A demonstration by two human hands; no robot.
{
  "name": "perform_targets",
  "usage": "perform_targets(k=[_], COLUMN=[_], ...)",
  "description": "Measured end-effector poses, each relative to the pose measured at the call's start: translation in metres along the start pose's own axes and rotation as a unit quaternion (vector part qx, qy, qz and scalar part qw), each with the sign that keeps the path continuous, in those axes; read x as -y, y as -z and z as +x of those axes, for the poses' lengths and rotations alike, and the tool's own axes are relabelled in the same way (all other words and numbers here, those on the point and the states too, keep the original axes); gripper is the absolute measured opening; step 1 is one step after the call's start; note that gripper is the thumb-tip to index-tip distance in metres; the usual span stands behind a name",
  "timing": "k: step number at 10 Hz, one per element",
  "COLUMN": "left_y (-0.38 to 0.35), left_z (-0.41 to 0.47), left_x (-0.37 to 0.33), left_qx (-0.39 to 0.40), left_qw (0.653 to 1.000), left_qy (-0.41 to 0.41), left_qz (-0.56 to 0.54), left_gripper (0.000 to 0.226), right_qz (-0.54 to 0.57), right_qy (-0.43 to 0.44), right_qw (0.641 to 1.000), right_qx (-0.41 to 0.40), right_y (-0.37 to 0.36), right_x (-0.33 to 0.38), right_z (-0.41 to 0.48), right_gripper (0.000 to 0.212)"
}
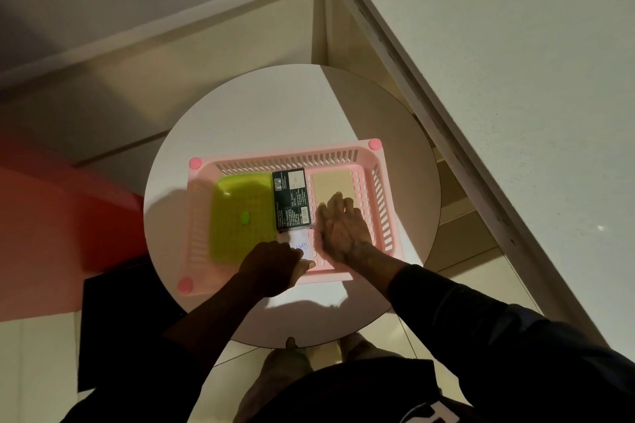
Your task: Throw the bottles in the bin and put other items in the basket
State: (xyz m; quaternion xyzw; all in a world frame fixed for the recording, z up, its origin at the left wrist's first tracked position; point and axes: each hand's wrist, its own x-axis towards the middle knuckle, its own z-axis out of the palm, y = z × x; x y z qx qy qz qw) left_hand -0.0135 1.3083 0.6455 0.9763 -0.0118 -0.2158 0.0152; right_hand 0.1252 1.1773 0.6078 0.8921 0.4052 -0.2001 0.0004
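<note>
Under left hand [275,264]: pinching paper [300,244], lay flat in basket [378,182]; right hand [343,230], spread wide, steadying tan box [333,184].

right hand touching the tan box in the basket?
Touching. The head view shows the right hand lying flat in the pink basket, its fingertips overlapping the tan box.
</note>
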Motion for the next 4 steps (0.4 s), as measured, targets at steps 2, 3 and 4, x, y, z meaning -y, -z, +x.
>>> perform_targets(k=[2, 3, 4], left_y=[0.002, 0.0, -0.006], left_z=[0.004, 0.006, 0.006], left_x=[-0.004, -0.005, -0.002], left_qx=[-0.031, -0.043, -0.046], left_qw=[0.999, 0.998, 0.996], left_qy=[0.006, 0.001, -0.037], left_qz=[0.034, 0.037, 0.068], left_gripper=[0.048, 0.043, 0.035], right_qz=[0.014, 0.028, 0.06], right_qy=[0.018, 0.011, -0.017], right_qw=[0.999, 0.997, 0.989], right_qx=[-0.049, -0.077, -0.132], right_y=[0.004, 0.005, 0.003], right_x=[-0.004, -0.004, 0.001], right_z=[-0.015, -0.025, -0.038], right_gripper=[0.044, 0.045, 0.044])
